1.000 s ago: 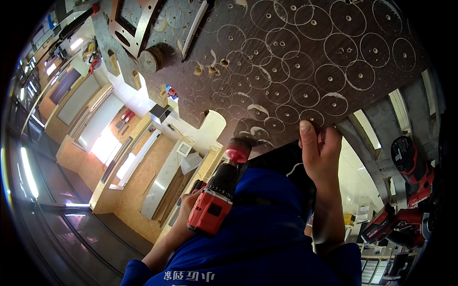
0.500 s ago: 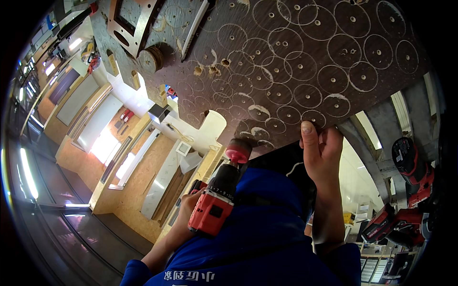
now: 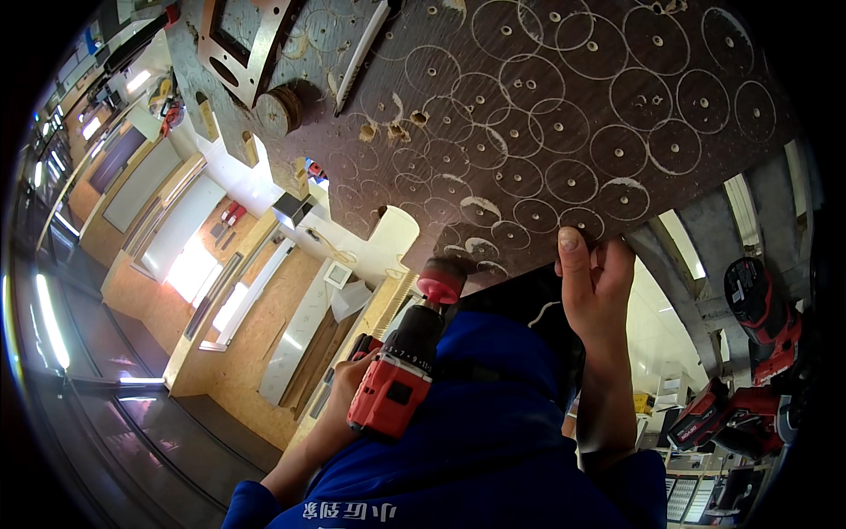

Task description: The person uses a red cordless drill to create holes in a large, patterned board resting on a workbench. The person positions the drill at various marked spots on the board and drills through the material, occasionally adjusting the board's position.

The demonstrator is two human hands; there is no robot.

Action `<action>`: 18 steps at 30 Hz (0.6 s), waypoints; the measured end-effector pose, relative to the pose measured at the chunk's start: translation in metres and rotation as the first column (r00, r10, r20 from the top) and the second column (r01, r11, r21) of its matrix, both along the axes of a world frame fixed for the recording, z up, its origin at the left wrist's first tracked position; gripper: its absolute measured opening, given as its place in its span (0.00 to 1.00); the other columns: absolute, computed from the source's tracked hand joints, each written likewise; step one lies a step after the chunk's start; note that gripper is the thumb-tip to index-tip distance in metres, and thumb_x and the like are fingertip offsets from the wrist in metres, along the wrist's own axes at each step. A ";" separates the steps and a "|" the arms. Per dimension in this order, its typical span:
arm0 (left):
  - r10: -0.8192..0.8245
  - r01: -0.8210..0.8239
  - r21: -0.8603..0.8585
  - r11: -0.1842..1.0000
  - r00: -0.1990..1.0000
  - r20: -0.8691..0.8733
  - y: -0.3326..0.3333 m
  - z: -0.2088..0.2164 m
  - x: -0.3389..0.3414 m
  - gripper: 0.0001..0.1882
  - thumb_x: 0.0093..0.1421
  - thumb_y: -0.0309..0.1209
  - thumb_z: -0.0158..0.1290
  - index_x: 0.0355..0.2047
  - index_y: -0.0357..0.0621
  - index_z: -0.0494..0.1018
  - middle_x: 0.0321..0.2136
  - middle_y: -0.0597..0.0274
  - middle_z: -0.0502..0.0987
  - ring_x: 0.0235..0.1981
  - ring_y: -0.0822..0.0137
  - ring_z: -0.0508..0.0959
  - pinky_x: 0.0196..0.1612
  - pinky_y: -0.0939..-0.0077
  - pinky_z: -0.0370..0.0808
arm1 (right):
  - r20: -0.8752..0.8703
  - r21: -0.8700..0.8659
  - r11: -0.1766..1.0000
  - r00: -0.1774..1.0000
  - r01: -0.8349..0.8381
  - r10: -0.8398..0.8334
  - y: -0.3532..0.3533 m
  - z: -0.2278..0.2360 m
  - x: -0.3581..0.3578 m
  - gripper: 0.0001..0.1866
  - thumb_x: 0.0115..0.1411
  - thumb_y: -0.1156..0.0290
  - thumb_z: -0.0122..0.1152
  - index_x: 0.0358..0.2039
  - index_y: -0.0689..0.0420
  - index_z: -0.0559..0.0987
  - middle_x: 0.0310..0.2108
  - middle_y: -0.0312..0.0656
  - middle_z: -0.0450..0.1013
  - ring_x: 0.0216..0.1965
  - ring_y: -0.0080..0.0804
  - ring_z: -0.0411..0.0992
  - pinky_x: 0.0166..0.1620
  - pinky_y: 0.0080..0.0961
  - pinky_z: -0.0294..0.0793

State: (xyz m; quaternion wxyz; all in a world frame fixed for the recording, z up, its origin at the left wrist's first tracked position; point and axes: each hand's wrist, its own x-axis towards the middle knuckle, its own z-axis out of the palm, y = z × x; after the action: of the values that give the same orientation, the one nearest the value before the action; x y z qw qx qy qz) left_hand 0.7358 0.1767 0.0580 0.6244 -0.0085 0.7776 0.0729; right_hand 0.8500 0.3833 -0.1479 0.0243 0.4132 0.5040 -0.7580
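Note:
My left hand (image 3: 342, 401) is wrapped round a red and black cordless drill (image 3: 389, 394). A red hole saw (image 3: 441, 282) is fitted in its chuck, and its rim meets the near edge of a dark brown board (image 3: 564, 159); the exact contact is hard to see. Many scribed circles, most with small centre holes, cover the board. My right hand (image 3: 597, 286) holds the board's near edge farther right, thumb on the top face and the other fingers curled at the edge, partly hidden.
On the board's far left lie a metal template (image 3: 251, 53), a round wooden disc (image 3: 278, 108) and a thin pale strip (image 3: 361, 57). Red and black power tools (image 3: 762, 344) stand at the right. Long panels (image 3: 308, 331) lie lower left, beyond the board.
Very little differs. The right part of the board appears shifted slightly right and down in the picture. Both hands keep their holds, and the drill stays at the same edge.

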 end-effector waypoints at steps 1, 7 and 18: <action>0.001 -0.001 0.002 1.000 1.000 0.000 0.001 0.000 -0.001 0.14 0.53 0.30 0.61 0.39 0.38 0.76 0.29 0.56 0.81 0.29 0.62 0.83 0.37 0.71 0.78 | -0.002 -0.001 1.000 1.000 0.000 0.000 0.000 0.000 0.000 0.11 0.65 0.65 0.57 0.33 0.60 0.72 0.21 0.32 0.68 0.20 0.16 0.64 0.23 0.15 0.63; 0.023 -0.023 -0.006 1.000 1.000 -0.001 0.007 0.000 -0.003 0.14 0.53 0.30 0.61 0.39 0.38 0.76 0.29 0.56 0.81 0.30 0.61 0.83 0.37 0.71 0.77 | 0.033 -0.035 0.998 0.998 0.057 -0.056 0.001 0.002 -0.003 0.12 0.62 0.66 0.62 0.31 0.63 0.76 0.22 0.36 0.73 0.21 0.17 0.68 0.25 0.15 0.67; 0.024 -0.024 0.029 0.999 1.000 -0.019 0.002 -0.001 -0.001 0.14 0.52 0.30 0.61 0.38 0.38 0.76 0.29 0.57 0.81 0.29 0.58 0.83 0.35 0.71 0.77 | 0.034 -0.052 0.998 0.999 0.039 -0.038 0.002 0.002 -0.002 0.12 0.62 0.66 0.62 0.31 0.63 0.76 0.22 0.37 0.73 0.21 0.17 0.67 0.24 0.15 0.67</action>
State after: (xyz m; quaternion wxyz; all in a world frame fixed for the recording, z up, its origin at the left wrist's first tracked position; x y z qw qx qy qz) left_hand 0.7344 0.1790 0.0573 0.6161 -0.0081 0.7822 0.0917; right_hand 0.8482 0.3853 -0.1462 0.0286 0.4344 0.4755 -0.7644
